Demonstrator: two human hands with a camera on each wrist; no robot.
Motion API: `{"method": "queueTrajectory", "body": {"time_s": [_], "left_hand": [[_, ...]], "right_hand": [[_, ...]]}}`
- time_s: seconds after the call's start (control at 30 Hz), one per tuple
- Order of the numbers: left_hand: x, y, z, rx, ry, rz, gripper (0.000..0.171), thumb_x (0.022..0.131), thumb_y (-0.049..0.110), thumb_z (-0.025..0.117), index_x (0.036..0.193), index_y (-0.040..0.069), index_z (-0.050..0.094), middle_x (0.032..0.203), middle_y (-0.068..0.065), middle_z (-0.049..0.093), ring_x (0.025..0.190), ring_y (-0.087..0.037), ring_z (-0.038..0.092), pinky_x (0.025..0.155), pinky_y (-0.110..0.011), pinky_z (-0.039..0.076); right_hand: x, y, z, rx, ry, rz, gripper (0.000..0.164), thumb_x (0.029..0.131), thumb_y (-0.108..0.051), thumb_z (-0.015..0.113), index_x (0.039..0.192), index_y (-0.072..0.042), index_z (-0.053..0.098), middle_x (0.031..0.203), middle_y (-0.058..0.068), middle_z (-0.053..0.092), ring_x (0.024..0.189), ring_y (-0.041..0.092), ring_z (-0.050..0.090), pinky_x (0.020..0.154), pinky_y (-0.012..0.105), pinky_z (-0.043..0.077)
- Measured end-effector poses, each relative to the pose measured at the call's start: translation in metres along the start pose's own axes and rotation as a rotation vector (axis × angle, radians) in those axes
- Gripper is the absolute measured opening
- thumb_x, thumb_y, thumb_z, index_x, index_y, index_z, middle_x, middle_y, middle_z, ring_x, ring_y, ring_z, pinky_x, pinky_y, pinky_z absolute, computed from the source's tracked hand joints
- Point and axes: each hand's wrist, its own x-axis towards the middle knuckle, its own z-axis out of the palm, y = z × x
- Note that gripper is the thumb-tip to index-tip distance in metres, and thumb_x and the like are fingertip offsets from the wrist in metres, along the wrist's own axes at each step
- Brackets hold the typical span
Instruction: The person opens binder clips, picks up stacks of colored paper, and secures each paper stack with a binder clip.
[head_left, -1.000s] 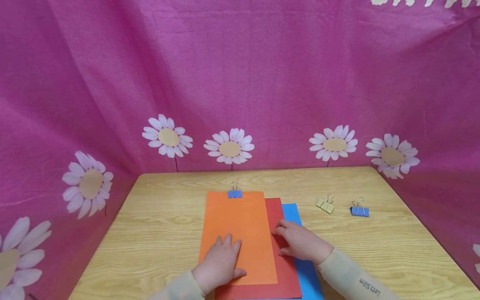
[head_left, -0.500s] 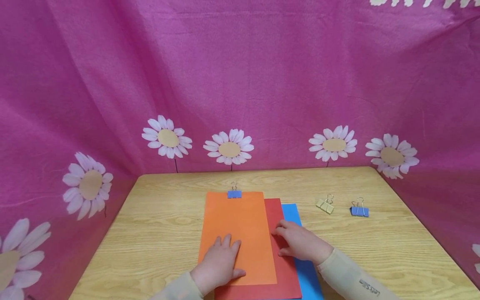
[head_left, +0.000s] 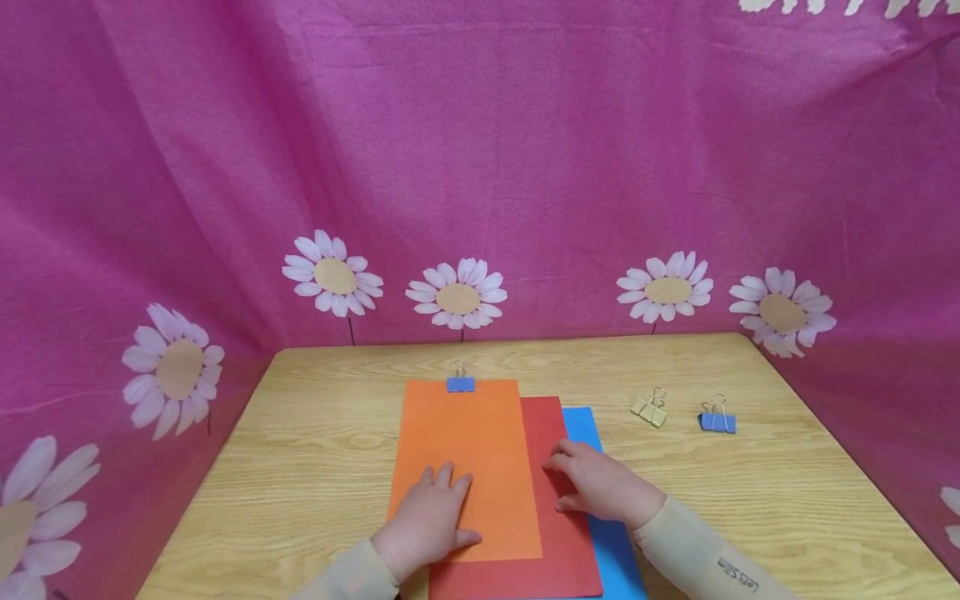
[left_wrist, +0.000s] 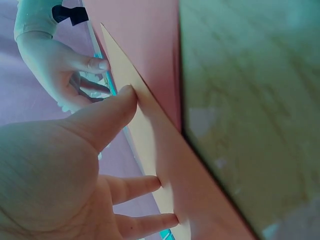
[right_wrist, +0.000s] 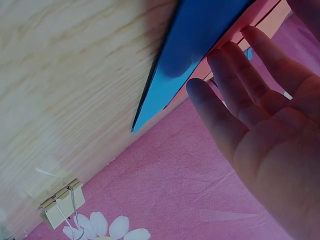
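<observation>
In the head view an orange sheet (head_left: pixel 468 450) lies on top, with a blue binder clip (head_left: pixel 461 384) on its far edge. Beneath it, shifted right, comes a red sheet (head_left: pixel 566 542), and under that a blue sheet (head_left: pixel 618 554). My left hand (head_left: pixel 429 518) rests on the orange sheet, its fingers spread, and the left wrist view has its fingertips (left_wrist: pixel 152 182) touching the paper. My right hand (head_left: pixel 603 483) touches the red sheet with its fingertips. In the right wrist view the fingers of that hand (right_wrist: pixel 255 115) are extended over the red sheet's edge.
On the right of the wooden table (head_left: pixel 300 433) lie a yellow binder clip (head_left: pixel 649 412) and a second blue binder clip (head_left: pixel 717 422). A pink cloth (head_left: pixel 562 167) printed with daisies hangs behind the table and along both sides.
The orange sheet, its binder clip and my left hand have slid left and slightly away from me, baring more of the red sheet. My right hand and the lower sheets have stayed put.
</observation>
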Motion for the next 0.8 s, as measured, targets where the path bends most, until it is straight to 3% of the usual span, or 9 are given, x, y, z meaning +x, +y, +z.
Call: {"method": "queueTrajectory", "body": {"time_s": [0.8], "left_hand": [[0.004,-0.027,-0.007,-0.054,-0.013,-0.017,0.078,0.084,0.045,0.084,0.144,0.004,0.055,0.153,-0.027,0.044,0.139,-0.055,0.043,0.104,-0.063,0.048]], "right_hand": [[-0.001,0.002,0.002,0.015,0.003,0.008,0.047,0.08,-0.021,0.089,0.119,-0.002,0.071,0.11,0.005,0.06,0.1,0.023,0.06,0.092,0.039,0.056]]}}
